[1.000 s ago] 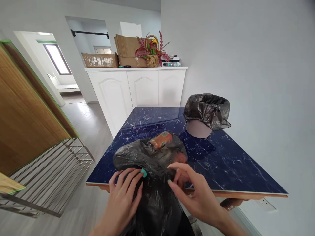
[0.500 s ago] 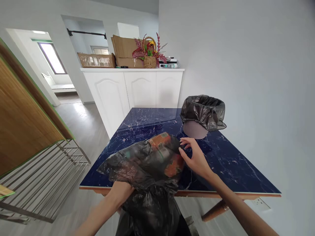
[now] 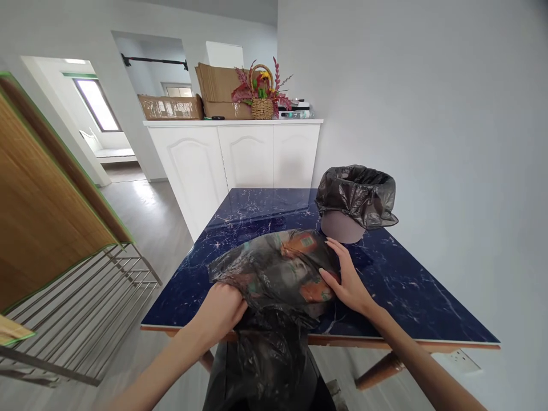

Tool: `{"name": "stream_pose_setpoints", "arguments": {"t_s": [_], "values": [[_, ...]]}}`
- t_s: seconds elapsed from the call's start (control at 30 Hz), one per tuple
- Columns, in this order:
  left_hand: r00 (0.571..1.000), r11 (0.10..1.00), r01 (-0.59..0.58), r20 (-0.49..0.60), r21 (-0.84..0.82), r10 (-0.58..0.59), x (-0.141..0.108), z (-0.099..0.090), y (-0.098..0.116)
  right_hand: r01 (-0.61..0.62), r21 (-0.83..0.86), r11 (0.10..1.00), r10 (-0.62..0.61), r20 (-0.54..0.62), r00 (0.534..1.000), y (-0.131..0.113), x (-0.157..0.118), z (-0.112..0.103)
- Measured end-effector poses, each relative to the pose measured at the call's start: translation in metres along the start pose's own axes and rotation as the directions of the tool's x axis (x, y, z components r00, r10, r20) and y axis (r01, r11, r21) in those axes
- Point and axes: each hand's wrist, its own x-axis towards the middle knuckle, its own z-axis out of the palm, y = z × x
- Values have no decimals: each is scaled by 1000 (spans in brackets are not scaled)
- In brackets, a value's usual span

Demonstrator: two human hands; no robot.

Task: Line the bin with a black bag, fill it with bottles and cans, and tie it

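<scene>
A filled black plastic bag lies on the blue marbled table, its loose end hanging over the front edge. Orange and green shapes show through the thin film. My left hand is closed on the bag at its left front side, the fingertips hidden. Against the bag's right side rests my right hand, thumb and fingers spread apart. Behind that hand stands a grey bin with a black liner folded over its rim.
White cabinets stand behind the table, with cardboard boxes, a flower basket and bottles on top. At left is a metal rack beside a bamboo-like panel. A plain wall runs along the right.
The filled bag has shifted right and slightly up the table. My left hand has moved up and right with it, and my right hand has moved slightly right, now against the bag.
</scene>
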Motion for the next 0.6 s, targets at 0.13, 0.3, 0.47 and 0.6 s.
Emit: {"name": "stream_pose_setpoints", "arguments": {"t_s": [0.13,0.3,0.47,0.6], "values": [[987,974,134,-67,-183,-148,-46,-55,-7,-31,26,999,31,21,999,0,-3,4],[837,848,374,-257,-376,-483,-76,-120,-33,-67,39,997,66,16,998,2,-4,6],[647,779,548,-435,-305,-626,-40,-167,-55,-52,43,998,52,-5,999,4,-6,6],[668,813,533,-473,-234,-575,23,-167,-84,-69,55,996,69,-7,998,4,-9,6]]}}
